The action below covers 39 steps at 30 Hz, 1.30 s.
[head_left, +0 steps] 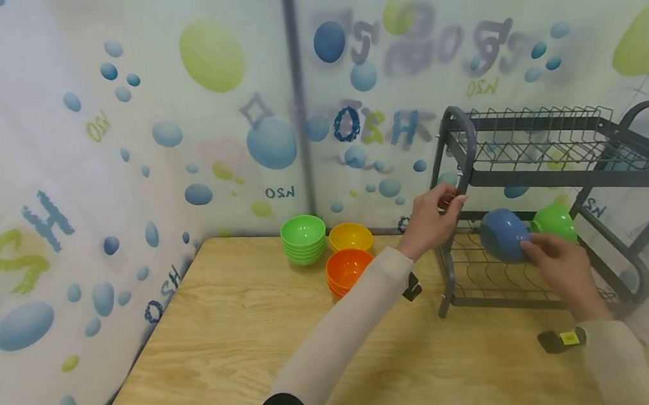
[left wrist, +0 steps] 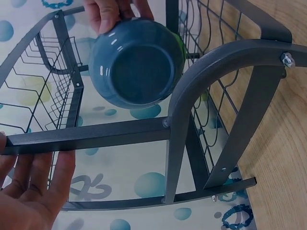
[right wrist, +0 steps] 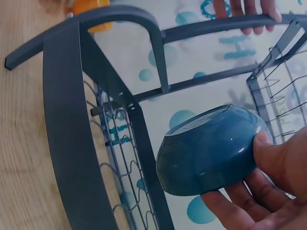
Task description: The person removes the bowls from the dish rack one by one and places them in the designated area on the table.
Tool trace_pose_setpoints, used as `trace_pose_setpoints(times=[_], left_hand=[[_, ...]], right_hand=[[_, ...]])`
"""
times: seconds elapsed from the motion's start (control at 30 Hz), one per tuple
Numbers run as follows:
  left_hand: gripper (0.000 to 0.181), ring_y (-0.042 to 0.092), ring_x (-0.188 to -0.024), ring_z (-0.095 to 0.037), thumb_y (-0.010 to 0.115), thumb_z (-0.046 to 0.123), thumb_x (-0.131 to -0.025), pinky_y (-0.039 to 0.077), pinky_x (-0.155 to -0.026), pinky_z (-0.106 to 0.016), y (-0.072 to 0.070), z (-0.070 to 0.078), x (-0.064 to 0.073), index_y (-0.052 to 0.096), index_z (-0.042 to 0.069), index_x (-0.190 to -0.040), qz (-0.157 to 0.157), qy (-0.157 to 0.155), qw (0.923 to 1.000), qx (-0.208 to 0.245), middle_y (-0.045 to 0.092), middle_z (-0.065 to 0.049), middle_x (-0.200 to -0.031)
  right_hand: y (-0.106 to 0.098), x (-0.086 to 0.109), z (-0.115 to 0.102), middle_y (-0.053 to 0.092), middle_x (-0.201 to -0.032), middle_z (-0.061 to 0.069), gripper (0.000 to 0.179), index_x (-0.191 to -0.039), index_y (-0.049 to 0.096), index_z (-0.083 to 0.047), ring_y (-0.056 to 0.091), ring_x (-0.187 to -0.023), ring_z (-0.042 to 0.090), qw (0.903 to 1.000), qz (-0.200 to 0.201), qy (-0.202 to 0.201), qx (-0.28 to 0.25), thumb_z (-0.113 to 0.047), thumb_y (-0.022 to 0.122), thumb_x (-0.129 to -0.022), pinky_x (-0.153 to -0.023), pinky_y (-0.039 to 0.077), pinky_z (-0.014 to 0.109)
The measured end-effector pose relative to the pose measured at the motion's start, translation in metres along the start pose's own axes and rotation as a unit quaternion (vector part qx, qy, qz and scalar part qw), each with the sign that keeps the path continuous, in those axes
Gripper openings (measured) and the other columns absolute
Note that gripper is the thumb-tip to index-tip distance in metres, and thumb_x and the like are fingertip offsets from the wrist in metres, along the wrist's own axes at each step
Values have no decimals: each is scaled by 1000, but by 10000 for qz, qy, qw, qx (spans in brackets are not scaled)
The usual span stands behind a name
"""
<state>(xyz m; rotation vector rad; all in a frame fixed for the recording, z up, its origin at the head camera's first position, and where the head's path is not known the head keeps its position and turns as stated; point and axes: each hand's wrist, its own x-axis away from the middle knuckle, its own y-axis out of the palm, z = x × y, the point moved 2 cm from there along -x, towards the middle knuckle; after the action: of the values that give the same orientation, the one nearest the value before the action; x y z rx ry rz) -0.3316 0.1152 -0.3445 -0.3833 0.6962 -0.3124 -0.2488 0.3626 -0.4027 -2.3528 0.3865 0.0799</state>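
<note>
A blue bowl (head_left: 501, 236) is tipped on its side over the lower tier of a dark grey two-tier dish rack (head_left: 565, 175). My right hand (head_left: 564, 268) pinches it between thumb and fingers; the right wrist view shows the thumb on the bowl's (right wrist: 211, 153) near side. Whether it touches the wires is unclear. Behind it, a green bowl (head_left: 555, 222) leans on the lower tier, partly hidden. My left hand (head_left: 433, 217) holds the rack's left end frame, and in the left wrist view its fingers (left wrist: 62, 175) curl round a side bar.
Left of the rack, on the wooden table (head_left: 226, 340), stand a stack of green bowls (head_left: 303, 240), a yellow bowl (head_left: 351, 237) and stacked orange bowls (head_left: 349, 271). My left forearm passes in front of the orange ones. A patterned curtain (head_left: 226, 140) hangs behind.
</note>
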Motion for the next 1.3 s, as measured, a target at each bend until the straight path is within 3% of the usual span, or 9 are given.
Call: trace_pose_setpoints(times=[0.2, 0.43, 0.73, 0.8, 0.87, 0.97, 1.03, 1.17, 1.3], left_hand=[[25, 63, -90, -3, 52, 28, -109, 48, -78, -8, -2, 0, -1, 65, 10, -119, -122, -98, 9999, 74, 72, -5, -108], [32, 67, -95, -8, 52, 30, -109, 50, -79, -10, -3, -2, 0, 62, 10, -132, -309, -191, 9993, -17, 72, -8, -117], [44, 66, -95, -7, 57, 39, -106, 54, -83, -16, -19, -7, 9, 57, 16, -143, -624, -239, 9978, -10, 72, -3, -116], [46, 66, -105, -12, 57, 41, -105, 56, -93, -25, -24, -10, 12, 56, 17, -144, -655, -266, 9975, -38, 71, -2, -119], [47, 64, -116, -17, 57, 43, -105, 55, -101, -33, -31, -12, 16, 55, 19, -146, -696, -267, 9972, -108, 68, -1, -125], [48, 59, -129, -21, 58, 42, -105, 51, -108, -40, -42, -16, 23, 53, 20, -147, -722, -127, 9969, -288, 65, -4, -135], [49, 56, -132, -19, 60, 41, -104, 49, -110, -38, -49, -18, 29, 53, 20, -148, -759, -8, 9962, -433, 63, -3, -140], [52, 49, -140, -16, 62, 41, -103, 42, -117, -39, -60, -19, 45, 51, 23, -150, -852, 126, 9941, -661, 56, 1, -148], [54, 40, -147, -17, 63, 42, -102, 38, -121, -43, -69, -19, 60, 50, 25, -151, -926, 165, 9923, -808, 48, 4, -156]], right_hand=[[-3, 12, -8, 61, -135, 32, 59, -140, 56, 3, 62, -100, 12, 9994, 99, -291, 178, -45, 54, -106, -74, 45, 22], [-4, 27, -17, 64, -131, 29, 55, -138, 59, 0, 60, -118, 46, 9987, 75, -384, 333, -45, 55, -105, -78, 49, 38], [-10, 41, -28, 63, -132, 32, 51, -134, 61, 2, 57, -121, 56, 9968, -8, -664, 436, -40, 55, -106, -82, 53, 58], [-13, 44, -31, 65, -130, 30, 49, -133, 63, 1, 62, -116, 49, 9949, 68, -849, 548, -39, 58, -105, -82, 57, 49], [-16, 48, -34, 68, -127, 27, 45, -130, 65, 0, 69, -109, 23, 9927, 153, -1051, 565, -37, 61, -104, -79, 59, 30], [-18, 54, -41, 72, -119, 23, 35, -124, 70, -2, 55, -98, -18, 9873, 359, -1441, 560, -30, 66, -102, -71, 47, 3], [-19, 57, -45, 74, -115, 20, 30, -121, 71, -3, 41, -93, -31, 9845, 417, -1637, 466, -25, 68, -100, -71, 43, -2], [-18, 62, -53, 76, -107, 19, 22, -114, 74, -4, 43, -91, -33, 9739, 576, -2159, 391, -15, 75, -95, -71, 44, -2], [-14, 66, -61, 78, -95, 12, 24, -104, 77, -5, 49, -90, -32, 9472, 854, -3078, 284, 2, 82, -81, -74, 45, -1]])
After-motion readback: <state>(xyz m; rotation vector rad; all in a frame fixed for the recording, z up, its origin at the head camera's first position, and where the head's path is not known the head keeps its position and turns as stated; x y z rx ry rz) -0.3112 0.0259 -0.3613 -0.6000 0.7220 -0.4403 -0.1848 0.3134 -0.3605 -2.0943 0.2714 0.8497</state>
